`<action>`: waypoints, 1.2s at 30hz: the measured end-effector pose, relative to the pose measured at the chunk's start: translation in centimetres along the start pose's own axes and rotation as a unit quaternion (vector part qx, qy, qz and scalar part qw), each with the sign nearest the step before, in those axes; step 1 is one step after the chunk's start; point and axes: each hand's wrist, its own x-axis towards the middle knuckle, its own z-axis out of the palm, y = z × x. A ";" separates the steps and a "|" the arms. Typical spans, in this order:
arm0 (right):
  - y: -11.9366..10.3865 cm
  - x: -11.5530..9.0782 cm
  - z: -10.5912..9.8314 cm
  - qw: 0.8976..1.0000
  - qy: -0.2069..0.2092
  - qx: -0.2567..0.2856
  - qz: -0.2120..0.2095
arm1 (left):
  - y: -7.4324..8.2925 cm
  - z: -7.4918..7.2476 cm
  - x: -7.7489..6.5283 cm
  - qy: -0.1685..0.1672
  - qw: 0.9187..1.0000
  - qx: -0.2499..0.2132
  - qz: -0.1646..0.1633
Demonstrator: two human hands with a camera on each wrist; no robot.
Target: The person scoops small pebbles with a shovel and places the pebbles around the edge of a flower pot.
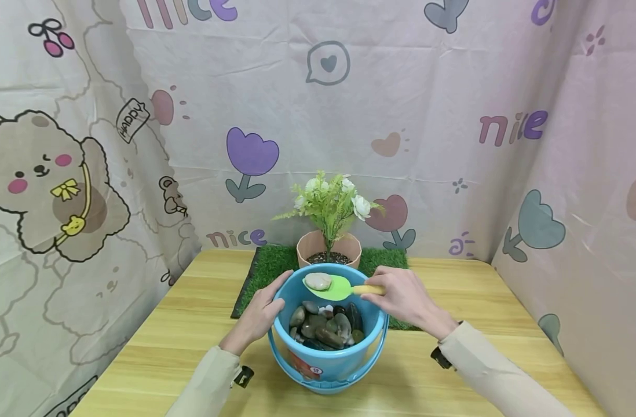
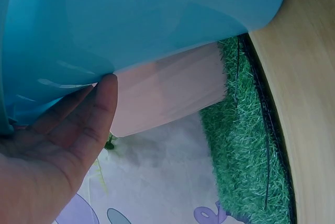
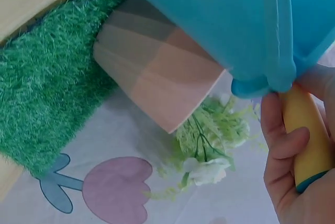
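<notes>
A blue bucket (image 1: 320, 353) stands on the table with several dark and grey pebbles (image 1: 323, 327) inside. My left hand (image 1: 260, 313) grips its left rim, thumb at the edge; in the left wrist view the fingers (image 2: 99, 111) lie against the outer wall. In my right hand (image 1: 401, 292) is a small green toy shovel (image 1: 339, 289), gripped by its yellow handle (image 3: 306, 135). On the shovel's blade, over the bucket's opening, lies one pale flat stone (image 1: 318, 281).
Right behind the bucket stands a pink flowerpot (image 1: 303, 250) with a plant of white flowers (image 1: 331, 208), on a green turf mat (image 1: 271, 260). The wooden table (image 1: 182, 347) is bounded by printed cloth (image 1: 318, 116) at the back and sides.
</notes>
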 end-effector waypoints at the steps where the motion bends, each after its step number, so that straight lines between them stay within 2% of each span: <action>1: 0.1 0.0 -0.2 1.000 -0.002 0.000 0.001 | 0.0 0.0 0.0 0.000 1.000 -0.002 -0.002; 8: 0.7 0.7 -1.8 1.000 -0.001 0.011 0.019 | 0.0 0.0 -0.1 0.000 1.000 -0.005 -0.004; 16: 1.7 2.1 -3.2 0.997 -0.013 -0.030 0.064 | -0.2 0.0 -0.1 -0.003 1.000 -0.011 -0.004; 29: 3.8 4.9 -2.7 0.983 -0.088 -0.069 0.144 | -0.3 0.2 -0.1 0.002 1.000 -0.009 -0.005; 36: 4.3 6.4 -2.5 0.979 -0.117 -0.076 0.147 | -0.3 0.2 -0.1 0.007 1.000 -0.008 -0.005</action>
